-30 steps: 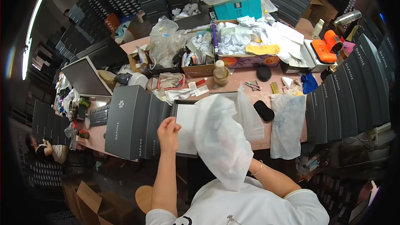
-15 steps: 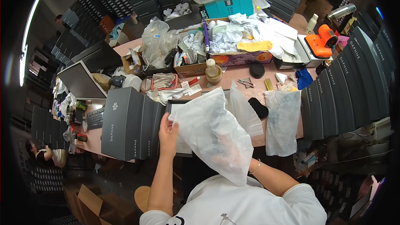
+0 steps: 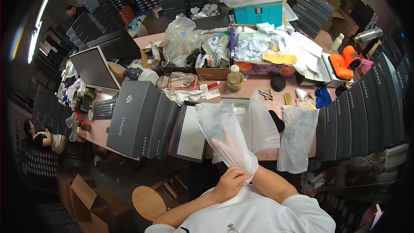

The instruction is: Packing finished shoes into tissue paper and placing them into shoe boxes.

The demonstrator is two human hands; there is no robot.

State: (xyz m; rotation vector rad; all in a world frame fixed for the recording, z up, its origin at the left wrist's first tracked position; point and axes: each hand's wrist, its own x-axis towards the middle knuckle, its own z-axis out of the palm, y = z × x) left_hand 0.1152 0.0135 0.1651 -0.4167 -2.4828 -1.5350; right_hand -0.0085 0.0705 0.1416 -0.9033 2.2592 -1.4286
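Since half a second ago, white fabric bag [image 3: 225,136] has dropped and narrowed; left hand [image 3: 229,184] has moved from its upper left edge to the mouth near the chest. Bag's long axis runs up and slightly left, away from the body, closed end over the open grey box [image 3: 189,133]. Left hand pinches the mouth shut-fisted. Right hand [image 3: 228,144] is inside the bag, fingers spread, showing through the cloth. More bags [image 3: 297,138] drape the pink table [image 3: 101,131] edge; grey box stacks [image 3: 142,118] flank both sides. Crowded stockroom.
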